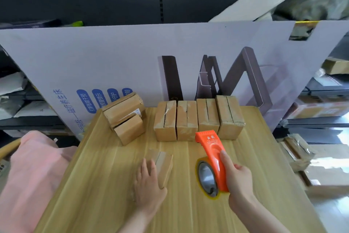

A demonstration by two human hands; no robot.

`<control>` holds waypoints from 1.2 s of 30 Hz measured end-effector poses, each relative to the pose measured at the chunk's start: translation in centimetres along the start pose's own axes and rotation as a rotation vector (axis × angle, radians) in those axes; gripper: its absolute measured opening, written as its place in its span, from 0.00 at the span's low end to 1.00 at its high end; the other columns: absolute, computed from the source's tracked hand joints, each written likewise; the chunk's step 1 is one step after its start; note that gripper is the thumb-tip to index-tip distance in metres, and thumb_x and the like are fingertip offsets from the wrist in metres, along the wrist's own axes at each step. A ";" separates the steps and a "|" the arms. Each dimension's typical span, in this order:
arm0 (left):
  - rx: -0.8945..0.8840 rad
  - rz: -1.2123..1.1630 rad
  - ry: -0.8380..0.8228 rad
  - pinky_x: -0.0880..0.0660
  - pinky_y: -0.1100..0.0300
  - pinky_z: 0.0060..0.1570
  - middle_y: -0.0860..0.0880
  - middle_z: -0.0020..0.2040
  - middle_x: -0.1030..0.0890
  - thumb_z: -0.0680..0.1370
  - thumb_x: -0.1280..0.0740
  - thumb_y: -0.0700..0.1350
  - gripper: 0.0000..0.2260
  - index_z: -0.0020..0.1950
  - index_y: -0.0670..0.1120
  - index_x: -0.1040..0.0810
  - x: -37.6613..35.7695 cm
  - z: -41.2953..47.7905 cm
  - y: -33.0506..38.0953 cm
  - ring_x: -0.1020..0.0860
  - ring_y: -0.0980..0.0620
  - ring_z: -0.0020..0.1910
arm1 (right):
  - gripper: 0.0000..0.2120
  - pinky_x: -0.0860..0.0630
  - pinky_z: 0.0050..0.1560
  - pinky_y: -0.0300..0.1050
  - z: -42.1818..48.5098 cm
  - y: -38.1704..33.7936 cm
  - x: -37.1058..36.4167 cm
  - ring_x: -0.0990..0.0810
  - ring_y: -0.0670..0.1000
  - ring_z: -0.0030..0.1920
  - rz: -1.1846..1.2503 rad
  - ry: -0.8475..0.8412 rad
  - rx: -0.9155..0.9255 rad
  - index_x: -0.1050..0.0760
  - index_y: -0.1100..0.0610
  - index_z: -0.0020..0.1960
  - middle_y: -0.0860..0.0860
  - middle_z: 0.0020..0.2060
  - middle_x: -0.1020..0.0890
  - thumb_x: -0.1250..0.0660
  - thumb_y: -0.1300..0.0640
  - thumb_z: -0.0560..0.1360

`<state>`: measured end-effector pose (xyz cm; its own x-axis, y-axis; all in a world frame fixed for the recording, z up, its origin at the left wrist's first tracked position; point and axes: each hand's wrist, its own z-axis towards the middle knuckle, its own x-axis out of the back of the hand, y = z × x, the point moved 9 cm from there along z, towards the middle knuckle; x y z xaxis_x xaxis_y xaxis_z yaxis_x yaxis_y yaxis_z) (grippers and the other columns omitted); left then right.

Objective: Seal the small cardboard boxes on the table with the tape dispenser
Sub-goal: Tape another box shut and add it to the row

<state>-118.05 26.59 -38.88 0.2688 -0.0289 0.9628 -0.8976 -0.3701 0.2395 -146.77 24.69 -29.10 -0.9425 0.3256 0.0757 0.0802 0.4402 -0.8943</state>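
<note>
A small cardboard box lies in the middle of the wooden table. My left hand rests flat on its left side and holds it down. My right hand grips an orange tape dispenser with a roll of clear tape, just right of the box, its blade end pointing away from me. A row of several small boxes stands at the far edge. Two more boxes sit stacked and tilted at the far left.
A large printed cardboard sheet stands upright behind the table. A pink cloth lies at the left edge. Shelves with packages flank both sides, and more boxes sit low on the right.
</note>
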 end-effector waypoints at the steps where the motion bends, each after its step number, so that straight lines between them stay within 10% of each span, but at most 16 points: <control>1: -0.069 0.009 -0.004 0.43 0.49 0.72 0.46 0.79 0.56 0.68 0.36 0.54 0.43 0.78 0.50 0.53 -0.2 -0.8 2.4 0.50 0.45 0.77 | 0.24 0.34 0.26 0.41 0.2 -0.3 1.3 0.29 0.48 0.21 0.002 -0.003 0.008 0.27 0.58 0.27 0.50 0.20 0.26 0.28 0.42 0.71; 13: -0.648 0.125 -0.154 0.56 0.61 0.70 0.52 0.79 0.55 0.63 0.37 0.55 0.44 0.77 0.55 0.51 -6.1 -13.1 22.5 0.51 0.52 0.77 | 0.23 0.31 0.32 0.44 3.6 -2.6 17.9 0.26 0.53 0.28 -0.018 -0.085 0.057 0.23 0.62 0.33 0.55 0.25 0.23 0.29 0.42 0.71; 19: -0.968 0.342 -0.302 0.60 0.47 0.74 0.51 0.79 0.55 0.64 0.34 0.32 0.49 0.79 0.50 0.55 -9.5 -18.2 25.4 0.59 0.52 0.77 | 0.23 0.29 0.31 0.44 3.9 -2.8 21.1 0.23 0.52 0.27 -0.043 -0.158 0.077 0.21 0.62 0.33 0.55 0.25 0.21 0.29 0.42 0.71; 23: -0.755 0.168 -0.411 0.58 0.50 0.75 0.55 0.79 0.56 0.72 0.35 0.46 0.40 0.79 0.53 0.54 -7.3 -17.7 25.7 0.59 0.56 0.77 | 0.23 0.28 0.31 0.44 3.3 -4.0 21.4 0.23 0.51 0.26 -0.069 -0.214 0.130 0.20 0.62 0.33 0.56 0.26 0.20 0.29 0.42 0.71; 30: -0.194 -0.823 -0.269 0.27 0.61 0.57 0.50 0.61 0.20 0.82 0.40 0.50 0.15 0.66 0.46 0.25 9.9 -11.6 26.9 0.22 0.53 0.59 | 0.28 0.29 0.29 0.46 0.7 -8.6 20.9 0.24 0.53 0.26 -0.163 -0.274 0.320 0.23 0.67 0.36 0.56 0.24 0.23 0.31 0.39 0.69; 36: -0.182 -1.162 -0.362 0.21 0.60 0.44 0.50 0.46 0.15 0.81 0.39 0.54 0.14 0.58 0.46 0.22 17.3 -11.6 28.2 0.16 0.53 0.44 | 0.23 0.28 0.17 0.46 -2.4 -11.4 19.1 0.25 0.59 0.19 -0.140 -0.354 0.426 0.25 0.70 0.38 0.58 0.21 0.23 0.31 0.48 0.75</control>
<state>-142.71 26.42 -13.99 0.9960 -0.0349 0.0821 -0.0877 -0.2140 0.9729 -164.89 27.87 -16.39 -0.9919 -0.0439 0.1191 -0.1216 0.0591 -0.9908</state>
